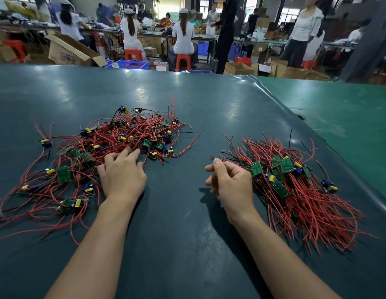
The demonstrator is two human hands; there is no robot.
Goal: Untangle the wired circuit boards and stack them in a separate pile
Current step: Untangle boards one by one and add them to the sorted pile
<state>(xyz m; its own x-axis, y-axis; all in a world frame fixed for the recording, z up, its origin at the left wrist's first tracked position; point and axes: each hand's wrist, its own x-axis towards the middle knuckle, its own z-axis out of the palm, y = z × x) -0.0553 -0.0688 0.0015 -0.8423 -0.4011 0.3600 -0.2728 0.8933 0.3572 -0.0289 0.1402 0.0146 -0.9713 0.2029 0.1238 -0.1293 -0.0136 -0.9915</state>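
A tangled heap of small green circuit boards with red and black wires point(127, 137) spreads over the left half of the dark mat. My left hand point(121, 173) lies at its near edge, fingers stretched forward onto the wires. A separate pile of boards with wires combed towards me point(295, 190) lies on the right. My right hand point(231, 180) hovers just left of that pile, fingers loosely curled, thumb up, holding nothing that I can see. One green board point(256, 168) of the pile sits right beside its knuckles.
The dark teal mat point(177, 212) ends at a raised edge on the right, with a lighter green surface point(349, 126) beyond. Behind the table, people sit on red stools at benches among cardboard boxes and blue crates.
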